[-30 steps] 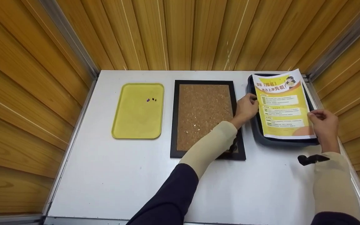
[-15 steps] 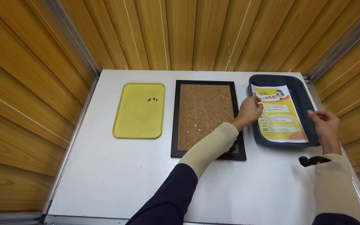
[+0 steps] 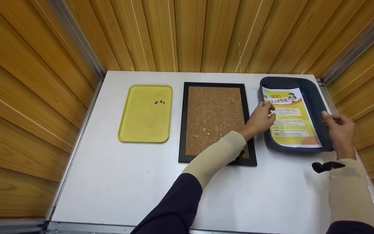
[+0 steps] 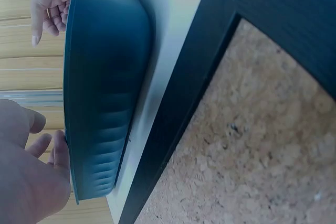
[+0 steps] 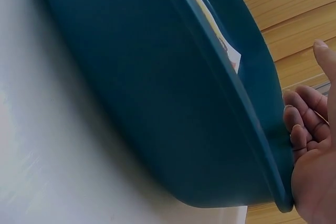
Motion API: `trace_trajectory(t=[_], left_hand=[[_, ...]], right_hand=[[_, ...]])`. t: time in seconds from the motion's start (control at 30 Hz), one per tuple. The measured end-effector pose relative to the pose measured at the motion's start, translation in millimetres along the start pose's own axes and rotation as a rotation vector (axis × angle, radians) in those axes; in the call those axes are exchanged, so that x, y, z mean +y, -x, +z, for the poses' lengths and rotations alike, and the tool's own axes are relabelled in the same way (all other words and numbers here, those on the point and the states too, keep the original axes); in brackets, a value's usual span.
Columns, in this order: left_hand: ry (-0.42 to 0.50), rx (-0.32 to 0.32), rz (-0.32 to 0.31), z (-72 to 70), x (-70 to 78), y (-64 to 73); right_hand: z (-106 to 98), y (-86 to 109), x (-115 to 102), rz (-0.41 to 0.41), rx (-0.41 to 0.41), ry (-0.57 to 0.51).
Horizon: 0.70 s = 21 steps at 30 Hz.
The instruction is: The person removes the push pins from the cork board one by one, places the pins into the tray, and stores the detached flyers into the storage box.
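A printed yellow-and-white flyer [image 3: 290, 113] lies inside the dark blue plastic basin [image 3: 312, 89], over toward its left side. My left hand [image 3: 262, 117] hovers at the basin's left rim and overlaps the flyer's left edge in the head view. Its thumb and fingers are apart and hold nothing, as the left wrist view of the hand [image 4: 37, 166] shows. At the right rim is my right hand [image 3: 341, 131], thumb raised and fingers loosely bent. The right wrist view shows that hand [image 5: 315, 140] beside the rim, with a corner of the flyer [image 5: 231, 56] inside.
A black-framed cork board [image 3: 214, 113] lies in the middle of the white table [image 3: 115, 182], partly under my left forearm. Left of it is a yellow tray [image 3: 144, 123] with several small dark bits [image 3: 160, 102]. Wood-patterned walls [image 3: 190, 35] enclose the table.
The flyer, held over the basin by both hands a second ago, has been let go and has dropped into it. Both hands stay near the rims, their fingers loosened.
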<state>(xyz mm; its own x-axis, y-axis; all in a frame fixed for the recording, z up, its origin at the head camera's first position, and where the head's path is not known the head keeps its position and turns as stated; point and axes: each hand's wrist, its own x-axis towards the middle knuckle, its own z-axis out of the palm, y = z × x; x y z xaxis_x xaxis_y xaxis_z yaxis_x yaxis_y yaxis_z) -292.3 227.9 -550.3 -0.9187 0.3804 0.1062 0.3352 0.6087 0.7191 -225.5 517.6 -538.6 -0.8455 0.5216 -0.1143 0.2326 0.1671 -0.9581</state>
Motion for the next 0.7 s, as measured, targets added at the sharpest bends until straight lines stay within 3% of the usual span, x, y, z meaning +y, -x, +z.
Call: trace_trajectory(t=[0.23,0.3,0.43,0.6,0.7], left_hand=[[-0.04,-0.006,0.033,-3.1,-4.2,1.4],[-0.034,-0.005,0.06,-5.9,-6.4,1.2],[-0.061,0.013,0.172,-18.3,-11.4,2.6],[-0.31,-0.005,0.374,-57.3,-15.0,10.9],[-0.476,-0.038,0.45,-86.5,-12.9,17.8]], right_hand=[[5,-4.2,-4,-0.008,-0.039,-0.088],[7,-6.4,-6,-0.02,-0.066,-0.026],[10,-8.2,-13,-0.058,-0.11,0.167],[26,1.6,-35,-0.155,-0.135,0.4],[44,14.8,-59,-0.24,-0.183,0.505]])
